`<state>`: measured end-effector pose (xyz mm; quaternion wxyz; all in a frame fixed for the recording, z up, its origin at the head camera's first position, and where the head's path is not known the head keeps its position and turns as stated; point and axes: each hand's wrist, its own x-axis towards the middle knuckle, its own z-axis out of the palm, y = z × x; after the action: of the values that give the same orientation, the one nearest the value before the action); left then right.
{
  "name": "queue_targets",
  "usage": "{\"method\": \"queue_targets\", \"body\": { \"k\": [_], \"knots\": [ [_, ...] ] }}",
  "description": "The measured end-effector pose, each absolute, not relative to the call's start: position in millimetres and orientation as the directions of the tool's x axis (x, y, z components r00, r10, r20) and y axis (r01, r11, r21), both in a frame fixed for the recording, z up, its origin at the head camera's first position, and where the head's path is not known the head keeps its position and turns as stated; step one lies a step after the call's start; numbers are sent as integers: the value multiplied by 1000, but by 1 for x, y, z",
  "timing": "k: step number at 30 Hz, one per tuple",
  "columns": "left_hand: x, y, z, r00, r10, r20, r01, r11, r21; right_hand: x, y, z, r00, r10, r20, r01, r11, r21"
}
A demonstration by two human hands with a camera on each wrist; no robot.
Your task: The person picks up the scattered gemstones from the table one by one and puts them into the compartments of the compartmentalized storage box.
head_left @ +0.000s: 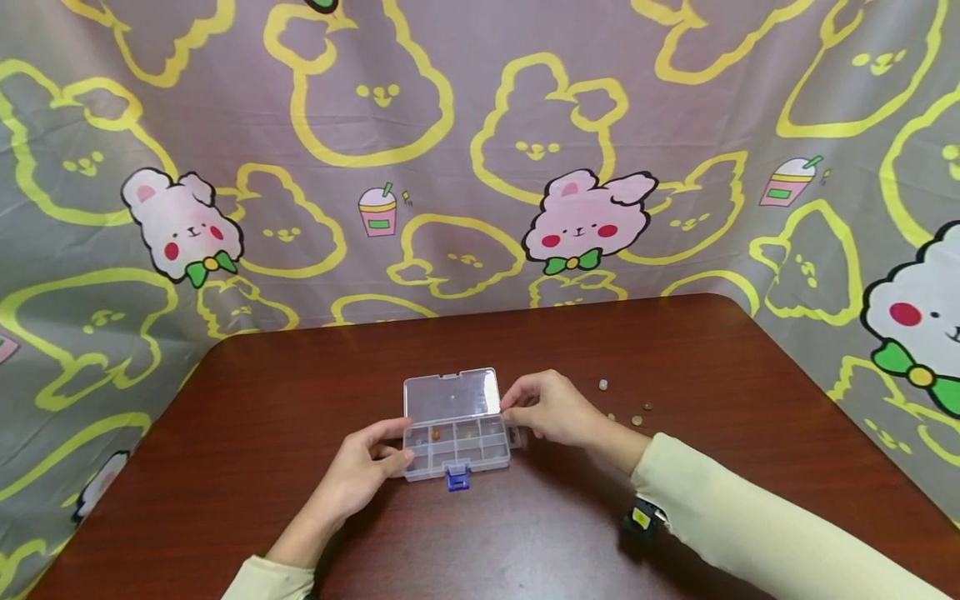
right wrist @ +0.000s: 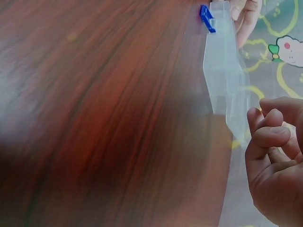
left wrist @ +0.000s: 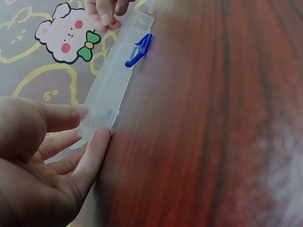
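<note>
A clear plastic compartment box lies on the table with its lid raised at the back and a blue latch at the front. An orange bead and a few tiny pale pieces sit in its back row. My left hand grips the box's left end, thumb and fingers on either side in the left wrist view. At the back right corner is my right hand, thumb and index fingertips close together. Whether something small is between them is too fine to tell.
To the right of my right hand lie several small beads, among them a whitish bead and a yellowish bead. The brown wooden table ends at a patterned cloth behind and at both sides.
</note>
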<state>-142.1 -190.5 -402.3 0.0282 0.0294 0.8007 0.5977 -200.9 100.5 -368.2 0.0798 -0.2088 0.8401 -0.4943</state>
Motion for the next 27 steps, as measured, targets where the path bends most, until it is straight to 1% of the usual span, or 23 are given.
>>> {"method": "queue_targets", "body": {
  "k": [8, 19, 27],
  "knots": [
    [-141, -191, -403, -997, 75, -26, -2, 302, 953, -196, 136, -374, -908, -417, 35, -228, 423, -877],
    [-142, -191, -401, -998, 63, -28, -7, 325, 946, -186, 185, -374, -933, -361, -6, -177, 472, -864],
    [-141, -190, -402, -997, 68, -25, -2, 318, 948, -181, 223, -374, -950, -311, -12, -153, 499, -853]
  ]
}}
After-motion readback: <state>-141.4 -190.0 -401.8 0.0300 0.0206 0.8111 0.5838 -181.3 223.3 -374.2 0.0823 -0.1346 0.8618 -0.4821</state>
